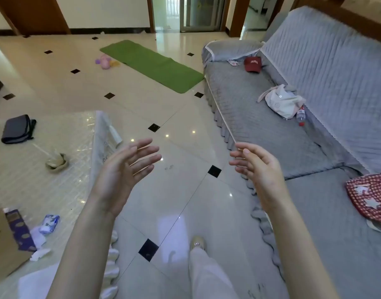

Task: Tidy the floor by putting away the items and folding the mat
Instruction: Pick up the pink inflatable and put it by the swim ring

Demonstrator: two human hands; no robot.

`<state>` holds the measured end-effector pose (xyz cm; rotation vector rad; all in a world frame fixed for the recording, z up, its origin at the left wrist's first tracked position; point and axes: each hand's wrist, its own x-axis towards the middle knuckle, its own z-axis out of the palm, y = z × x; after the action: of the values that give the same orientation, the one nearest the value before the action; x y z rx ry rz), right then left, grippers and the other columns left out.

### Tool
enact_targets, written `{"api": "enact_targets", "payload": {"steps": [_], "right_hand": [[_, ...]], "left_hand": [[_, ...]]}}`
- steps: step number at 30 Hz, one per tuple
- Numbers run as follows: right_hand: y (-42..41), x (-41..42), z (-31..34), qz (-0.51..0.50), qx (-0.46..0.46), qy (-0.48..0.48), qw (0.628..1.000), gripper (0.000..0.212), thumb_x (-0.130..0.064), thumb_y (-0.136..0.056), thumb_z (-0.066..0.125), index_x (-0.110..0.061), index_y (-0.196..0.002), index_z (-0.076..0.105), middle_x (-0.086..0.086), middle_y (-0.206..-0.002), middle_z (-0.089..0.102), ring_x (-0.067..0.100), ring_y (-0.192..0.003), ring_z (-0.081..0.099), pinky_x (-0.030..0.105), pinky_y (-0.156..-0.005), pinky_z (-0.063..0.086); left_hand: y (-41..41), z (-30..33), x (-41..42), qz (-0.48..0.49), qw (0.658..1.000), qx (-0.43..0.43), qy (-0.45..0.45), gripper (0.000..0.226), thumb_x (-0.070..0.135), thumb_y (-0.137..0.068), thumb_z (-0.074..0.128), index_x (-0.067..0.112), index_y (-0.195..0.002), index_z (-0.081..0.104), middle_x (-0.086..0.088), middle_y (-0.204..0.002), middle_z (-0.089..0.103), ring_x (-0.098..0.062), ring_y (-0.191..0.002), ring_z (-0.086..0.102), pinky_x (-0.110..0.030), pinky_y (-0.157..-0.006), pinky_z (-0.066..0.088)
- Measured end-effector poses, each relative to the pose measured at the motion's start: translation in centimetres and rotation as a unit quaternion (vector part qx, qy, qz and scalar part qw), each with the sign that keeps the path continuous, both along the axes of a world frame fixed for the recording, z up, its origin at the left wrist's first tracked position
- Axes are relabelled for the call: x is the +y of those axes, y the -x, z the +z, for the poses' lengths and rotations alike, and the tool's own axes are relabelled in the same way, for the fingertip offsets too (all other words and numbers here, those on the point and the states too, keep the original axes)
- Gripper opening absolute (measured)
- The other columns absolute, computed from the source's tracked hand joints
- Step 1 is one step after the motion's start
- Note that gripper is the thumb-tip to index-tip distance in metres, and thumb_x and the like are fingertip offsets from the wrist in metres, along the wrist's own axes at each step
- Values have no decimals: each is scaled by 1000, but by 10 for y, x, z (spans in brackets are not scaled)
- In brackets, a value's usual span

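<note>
both hands up empty, left hand [122, 169] and right hand [257, 169] fingers spread, well short of the flat green rectangular mat [151, 65]; pink plush toys [105, 61] just beside the mat.

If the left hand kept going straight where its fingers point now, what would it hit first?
Probably nothing nearby: the left hand is open, fingers pointing up-right over bare floor. The sofa edge lies further along that line, though depth is unclear.

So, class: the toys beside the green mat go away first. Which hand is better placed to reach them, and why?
Probably the left. Both the left hand and right hand are open and hold nothing, but the toys lie left of the mat, far ahead on the left hand's side. The person must walk closer first.
</note>
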<state>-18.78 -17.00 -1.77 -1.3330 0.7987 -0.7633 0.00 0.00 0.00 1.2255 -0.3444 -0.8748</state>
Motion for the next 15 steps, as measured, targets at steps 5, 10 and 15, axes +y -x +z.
{"api": "enact_targets", "payload": {"steps": [5,10,15], "right_hand": [[-35,-62,-1,8,9,-13,1000,23,-7,-96,44,-17,-94,65,-1,-84,69,12,-73,65,18,-65,50],[-68,-125,-1,28,13,-27,999,23,-7,-96,45,-17,-93,65,0,-83,70,13,-73,65,19,-66,51],[-101,-178,-3,46,21,-46,998,21,-9,-97,45,-14,-96,65,4,-88,69,15,-78,67,20,-67,52]], "left_hand": [[-32,-4,-63,22,999,32,-2,29,17,-94,38,12,-107,63,-7,-103,69,-21,-97,68,-29,-83,54],[-63,-5,-122,48,998,44,-1,29,19,-94,39,11,-109,63,-7,-100,70,-21,-96,68,-31,-85,53],[-94,-9,-164,86,995,51,-5,28,19,-95,40,10,-109,63,-8,-101,69,-22,-95,68,-30,-82,55]]}}
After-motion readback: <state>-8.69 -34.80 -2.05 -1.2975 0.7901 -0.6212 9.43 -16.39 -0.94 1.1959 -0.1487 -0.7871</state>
